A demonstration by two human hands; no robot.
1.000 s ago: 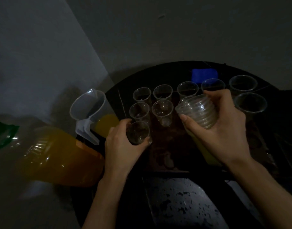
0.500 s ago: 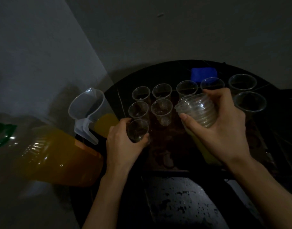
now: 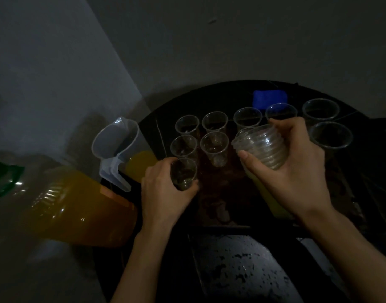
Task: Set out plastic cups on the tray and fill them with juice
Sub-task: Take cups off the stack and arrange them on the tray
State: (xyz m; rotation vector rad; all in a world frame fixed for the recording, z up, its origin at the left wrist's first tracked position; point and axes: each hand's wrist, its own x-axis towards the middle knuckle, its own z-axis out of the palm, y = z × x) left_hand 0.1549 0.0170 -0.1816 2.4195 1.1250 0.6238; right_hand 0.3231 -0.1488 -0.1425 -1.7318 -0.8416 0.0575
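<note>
Several clear plastic cups (image 3: 214, 143) stand upright in rows on a dark tray (image 3: 220, 193), all without juice. My left hand (image 3: 165, 191) grips one clear cup (image 3: 183, 173) at the near left end of the rows, low over the tray. My right hand (image 3: 297, 169) holds a tilted stack of nested cups (image 3: 261, 146) above the tray's middle. A clear jug (image 3: 120, 147) with orange juice at its bottom stands left of the tray. A large bottle of orange juice (image 3: 78, 211) lies further left.
A blue object (image 3: 269, 98) lies at the tray's far edge. Something green (image 3: 4, 178) sits at the far left. A yellow shape (image 3: 268, 197) shows under my right hand. A grey wall rises behind the round dark table (image 3: 165, 103).
My left hand has shifted the single cup slightly up and in line with the left column of cups. My right hand and its stack have barely moved.
</note>
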